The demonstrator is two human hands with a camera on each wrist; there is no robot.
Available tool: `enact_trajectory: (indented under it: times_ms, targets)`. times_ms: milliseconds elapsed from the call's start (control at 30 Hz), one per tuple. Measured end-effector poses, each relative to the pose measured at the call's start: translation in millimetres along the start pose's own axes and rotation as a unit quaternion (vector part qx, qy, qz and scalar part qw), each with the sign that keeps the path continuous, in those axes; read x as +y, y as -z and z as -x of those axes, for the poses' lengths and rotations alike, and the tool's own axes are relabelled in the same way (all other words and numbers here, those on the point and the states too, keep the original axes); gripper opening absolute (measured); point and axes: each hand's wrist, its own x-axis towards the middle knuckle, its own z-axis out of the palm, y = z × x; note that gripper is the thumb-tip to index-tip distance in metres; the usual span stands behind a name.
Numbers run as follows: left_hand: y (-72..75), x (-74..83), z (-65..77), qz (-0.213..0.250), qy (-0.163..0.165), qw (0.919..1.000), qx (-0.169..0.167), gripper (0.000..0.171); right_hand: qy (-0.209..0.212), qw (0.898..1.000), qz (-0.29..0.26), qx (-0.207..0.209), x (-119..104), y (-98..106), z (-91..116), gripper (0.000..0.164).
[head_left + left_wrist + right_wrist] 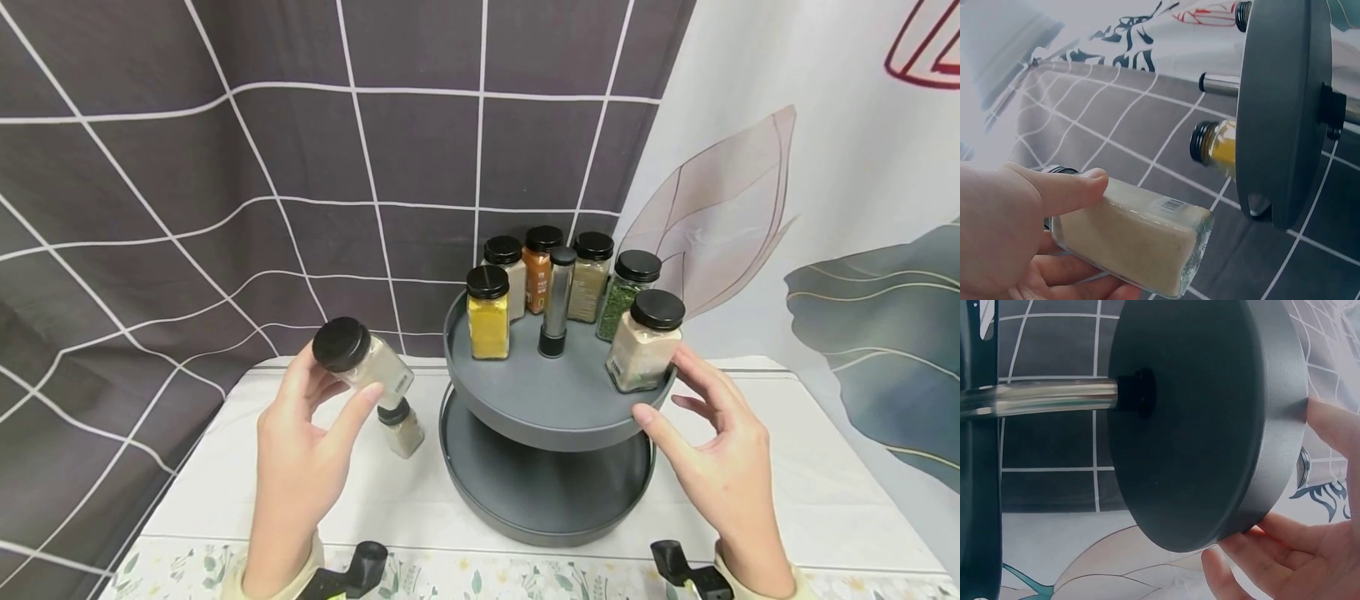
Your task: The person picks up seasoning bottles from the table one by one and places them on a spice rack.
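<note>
My left hand (307,446) grips a square glass spice jar (381,372) with a black lid and pale beige powder, tilted in the air left of the two-tier turntable rack. In the left wrist view, the thumb lies along the spice jar (1129,234), with fingers beneath it. My right hand (716,442) touches the rim of the rack's upper tier (525,400), thumb at the front and fingers at the right side. Close by those fingers, a jar of pale powder (643,350) stands at the tier's right edge. The right wrist view shows the fingertips against the upper tier's rim (1272,437).
On the upper tier stand a yellow spice jar (488,321), an orange one (538,271), a green herb jar (626,292) and others around the metal post (557,304). The lower tier (547,492) sits beneath. Another small jar (402,429) stands on the white table (225,475).
</note>
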Motion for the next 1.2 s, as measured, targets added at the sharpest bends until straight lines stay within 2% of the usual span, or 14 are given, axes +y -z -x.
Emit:
enact_trajectory:
  times_ms: [133,233,533,800,1000,1200]
  targets:
    - [-4.9,6.0,-5.3,0.020,-0.001,0.9997,-0.010,0.061,0.001,1.000,0.007,0.001,-7.2,-0.3,-0.5,0.063]
    - [-9.4,9.8,-9.3,0.031,-0.004,0.9994,-0.014,0.060,0.004,1.000,0.007,0.003,-1.5,-0.1,0.0,0.064]
    - [-24.0,20.3,-19.8,0.057,-0.035,0.9977,-0.016,0.056,0.005,1.000,-0.001,0.006,-2.0,0.0,0.8,0.060]
    - [-39.0,29.2,-25.4,0.055,-0.059,0.9966,-0.020,0.055,-0.003,1.000,0.000,0.003,21.2,1.9,2.7,0.064]
    - [-49.4,32.4,-28.5,0.048,-0.056,0.9968,-0.031,0.055,-0.034,0.999,0.014,-0.009,20.5,4.6,2.6,0.064]
    - [-57.9,31.1,-29.0,0.037,-0.055,0.9970,-0.039,0.053,-0.042,0.999,0.020,-0.015,18.9,5.7,2.7,0.061]
